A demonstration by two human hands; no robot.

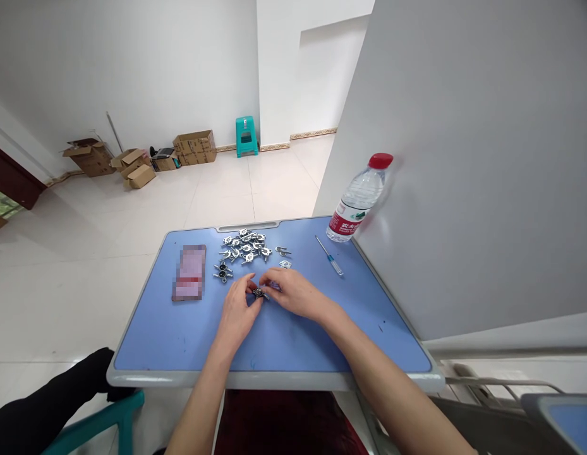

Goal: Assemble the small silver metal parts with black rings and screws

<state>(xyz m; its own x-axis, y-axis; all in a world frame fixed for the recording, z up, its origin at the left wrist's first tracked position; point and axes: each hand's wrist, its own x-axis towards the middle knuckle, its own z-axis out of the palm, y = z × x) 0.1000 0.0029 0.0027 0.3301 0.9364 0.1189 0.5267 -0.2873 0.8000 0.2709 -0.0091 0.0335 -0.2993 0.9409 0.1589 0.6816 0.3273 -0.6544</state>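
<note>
My left hand pinches a small metal fitting with a dark round centre, low over the blue desktop. From the other side, the thumb and fingers of my right hand close on the same fitting; its lower side is hidden. Just beyond my hands lies a pile of similar silvery metal fittings. Two fittings with dark round centres lie left of my left hand. A flat metal plate rests just past my right hand, with a few loose metal pieces behind it.
A blue-handled screwdriver lies right of my hands. Behind it a water bottle with a red cap stands by the grey partition. A blurred pinkish rectangular item lies on the left of the desk. A person's dark-clothed leg shows at lower left.
</note>
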